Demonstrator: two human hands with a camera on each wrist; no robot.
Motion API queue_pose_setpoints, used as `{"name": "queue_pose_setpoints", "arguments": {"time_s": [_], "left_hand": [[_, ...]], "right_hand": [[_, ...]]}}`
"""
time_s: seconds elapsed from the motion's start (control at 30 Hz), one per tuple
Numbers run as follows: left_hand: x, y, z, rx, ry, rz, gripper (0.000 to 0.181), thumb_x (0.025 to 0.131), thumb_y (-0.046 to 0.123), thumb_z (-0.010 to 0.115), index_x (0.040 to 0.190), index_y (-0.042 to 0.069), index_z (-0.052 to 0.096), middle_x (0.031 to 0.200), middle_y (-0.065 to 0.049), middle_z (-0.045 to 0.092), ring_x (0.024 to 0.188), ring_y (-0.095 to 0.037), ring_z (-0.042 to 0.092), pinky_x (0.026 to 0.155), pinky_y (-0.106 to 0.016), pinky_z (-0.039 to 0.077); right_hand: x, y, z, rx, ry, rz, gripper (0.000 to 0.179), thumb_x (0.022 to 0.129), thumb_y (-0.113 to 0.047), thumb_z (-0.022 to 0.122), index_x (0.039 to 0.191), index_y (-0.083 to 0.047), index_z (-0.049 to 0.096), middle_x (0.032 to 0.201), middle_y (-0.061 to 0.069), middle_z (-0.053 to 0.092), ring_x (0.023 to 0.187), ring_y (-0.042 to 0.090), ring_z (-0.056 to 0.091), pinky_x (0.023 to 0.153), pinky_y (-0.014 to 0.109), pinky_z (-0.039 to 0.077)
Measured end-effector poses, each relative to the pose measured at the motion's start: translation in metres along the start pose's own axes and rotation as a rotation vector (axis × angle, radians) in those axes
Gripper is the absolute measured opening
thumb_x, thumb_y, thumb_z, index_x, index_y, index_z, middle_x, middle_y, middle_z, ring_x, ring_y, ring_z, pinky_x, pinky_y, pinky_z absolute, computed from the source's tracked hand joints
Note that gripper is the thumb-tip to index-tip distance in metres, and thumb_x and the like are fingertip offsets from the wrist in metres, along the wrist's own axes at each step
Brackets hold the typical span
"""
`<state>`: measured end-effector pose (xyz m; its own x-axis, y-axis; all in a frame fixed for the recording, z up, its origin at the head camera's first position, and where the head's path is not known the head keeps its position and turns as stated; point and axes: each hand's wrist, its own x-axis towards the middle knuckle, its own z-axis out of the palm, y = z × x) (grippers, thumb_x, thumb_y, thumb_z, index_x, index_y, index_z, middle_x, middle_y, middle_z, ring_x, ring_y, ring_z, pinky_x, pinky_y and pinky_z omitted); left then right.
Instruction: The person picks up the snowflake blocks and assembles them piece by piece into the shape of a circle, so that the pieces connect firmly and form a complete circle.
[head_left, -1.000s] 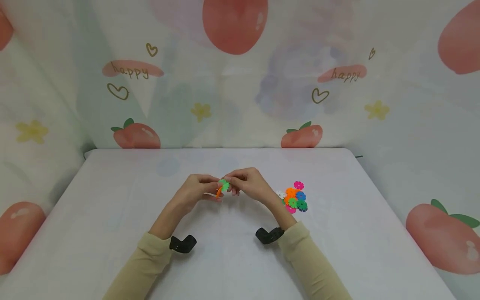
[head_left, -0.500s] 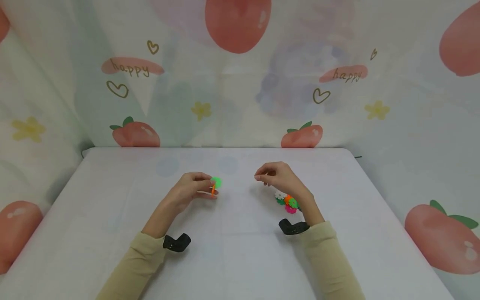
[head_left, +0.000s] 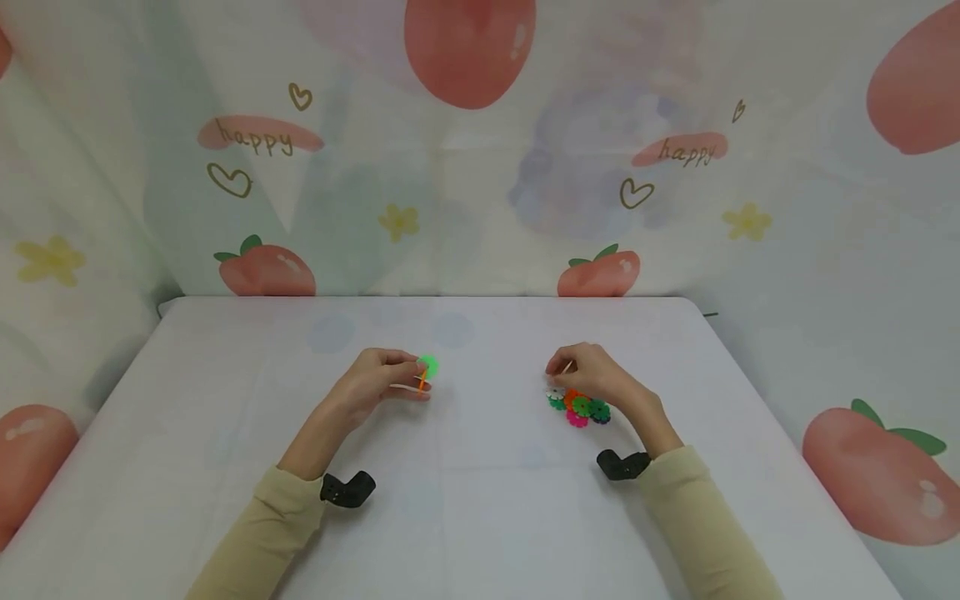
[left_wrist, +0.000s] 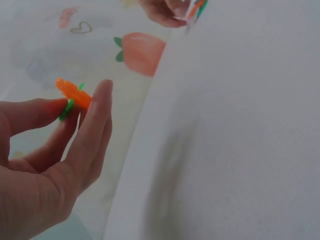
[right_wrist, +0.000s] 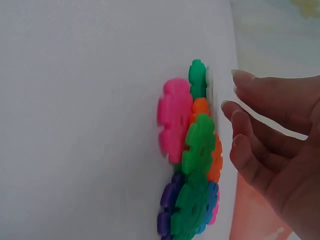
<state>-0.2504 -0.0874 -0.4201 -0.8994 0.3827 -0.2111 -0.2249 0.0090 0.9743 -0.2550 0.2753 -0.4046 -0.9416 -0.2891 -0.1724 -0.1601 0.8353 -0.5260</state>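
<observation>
Between thumb and fingers, my left hand (head_left: 375, 377) pinches a light green flower-shaped plastic disc (head_left: 431, 365) joined to an orange one (head_left: 423, 381). Seen from the left wrist, the orange disc (left_wrist: 73, 93) crosses the green disc (left_wrist: 66, 109) at an angle, held off the table. My right hand (head_left: 596, 372) hovers by the far side of a small heap of such discs. In the right wrist view, its loosely bent fingers (right_wrist: 250, 145) hold nothing and stand a little apart from the heap. A pink disc (right_wrist: 175, 117), a green disc (right_wrist: 199, 150) and a white disc (right_wrist: 210, 92) lie there.
The heap also has a dark green disc (right_wrist: 192, 207), a purple disc (right_wrist: 167, 200) and a blue disc (right_wrist: 211, 200), overlapping one another. All of it lies on a white-covered table (head_left: 465, 500). A fruit-printed cloth (head_left: 450, 167) rises behind the table's far edge.
My right hand has left the joined discs and moved right to the heap. My left hand has drawn slightly left, still pinching the green and orange discs.
</observation>
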Motion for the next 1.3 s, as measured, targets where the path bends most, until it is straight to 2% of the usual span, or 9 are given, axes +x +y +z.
{"name": "queue_pose_setpoints", "arguments": {"time_s": [0.17, 0.27, 0.43, 0.57, 0.73, 0.9, 1.1, 1.3], "left_hand": [[-0.001, -0.005, -0.004, 0.012, 0.017, 0.004, 0.033, 0.099, 0.011, 0.067, 0.12, -0.014, 0.061, 0.1, -0.014, 0.071, 0.084, -0.02, 0.076, 0.085, -0.037, 0.063], [-0.001, -0.007, -0.007, 0.01, 0.024, 0.009, 0.034, 0.099, 0.011, 0.066, 0.121, -0.014, 0.061, 0.103, -0.017, 0.071, 0.084, -0.021, 0.076, 0.085, -0.037, 0.063], [-0.002, -0.007, -0.005, 0.017, 0.015, 0.019, 0.031, 0.099, 0.014, 0.068, 0.118, -0.01, 0.064, 0.101, -0.009, 0.071, 0.091, -0.027, 0.076, 0.084, -0.038, 0.063], [0.0, -0.007, -0.001, 0.002, 0.007, 0.015, 0.031, 0.098, 0.016, 0.07, 0.117, -0.008, 0.066, 0.104, -0.014, 0.072, 0.09, -0.026, 0.076, 0.085, -0.039, 0.063], [0.003, -0.007, 0.004, -0.018, -0.005, 0.015, 0.032, 0.098, 0.013, 0.069, 0.117, -0.012, 0.066, 0.106, -0.02, 0.073, 0.086, -0.022, 0.076, 0.087, -0.039, 0.062], [0.004, -0.008, 0.009, -0.02, -0.012, 0.001, 0.031, 0.099, 0.012, 0.068, 0.117, -0.013, 0.066, 0.107, -0.024, 0.073, 0.084, -0.019, 0.076, 0.086, -0.039, 0.062], [0.004, -0.009, 0.013, -0.02, -0.014, -0.016, 0.032, 0.099, 0.012, 0.067, 0.12, -0.013, 0.066, 0.103, -0.018, 0.075, 0.085, -0.019, 0.076, 0.086, -0.038, 0.062], [0.004, -0.009, 0.016, -0.004, -0.009, -0.035, 0.032, 0.099, 0.014, 0.069, 0.118, -0.012, 0.068, 0.104, -0.022, 0.076, 0.083, -0.018, 0.076, 0.085, -0.037, 0.063]], "right_hand": [[-0.004, 0.005, -0.002, -0.059, -0.033, 0.015, 0.021, 0.091, -0.017, 0.079, 0.105, -0.003, 0.074, 0.101, 0.009, 0.071, 0.091, 0.021, 0.061, 0.079, 0.032, 0.055], [-0.005, 0.005, -0.001, -0.088, -0.043, 0.016, 0.02, 0.089, -0.019, 0.081, 0.102, -0.005, 0.073, 0.1, 0.008, 0.071, 0.089, 0.02, 0.059, 0.076, 0.031, 0.052], [-0.007, 0.004, 0.001, -0.047, -0.031, -0.024, 0.02, 0.089, -0.017, 0.081, 0.096, -0.006, 0.066, 0.089, 0.005, 0.067, 0.081, 0.017, 0.059, 0.072, 0.029, 0.05], [-0.006, 0.005, 0.004, 0.005, -0.008, -0.058, 0.016, 0.091, -0.014, 0.078, 0.096, -0.006, 0.065, 0.085, 0.003, 0.066, 0.079, 0.016, 0.059, 0.074, 0.028, 0.052], [-0.003, 0.001, 0.009, 0.07, 0.04, -0.076, 0.011, 0.095, -0.013, 0.074, 0.103, -0.006, 0.072, 0.09, 0.003, 0.07, 0.08, 0.016, 0.063, 0.076, 0.025, 0.055], [0.002, -0.013, 0.016, 0.147, 0.105, -0.115, 0.009, 0.096, -0.016, 0.074, 0.103, -0.01, 0.076, 0.09, 0.004, 0.073, 0.078, 0.017, 0.067, 0.075, 0.024, 0.057], [0.011, -0.038, 0.026, 0.275, 0.129, -0.211, 0.013, 0.096, -0.014, 0.074, 0.106, -0.007, 0.075, 0.09, 0.009, 0.076, 0.078, 0.02, 0.074, 0.079, 0.025, 0.06], [0.018, -0.058, 0.035, 0.271, 0.152, -0.243, 0.015, 0.093, -0.013, 0.077, 0.107, -0.008, 0.079, 0.091, 0.004, 0.078, 0.081, 0.017, 0.074, 0.081, 0.029, 0.061]]}}
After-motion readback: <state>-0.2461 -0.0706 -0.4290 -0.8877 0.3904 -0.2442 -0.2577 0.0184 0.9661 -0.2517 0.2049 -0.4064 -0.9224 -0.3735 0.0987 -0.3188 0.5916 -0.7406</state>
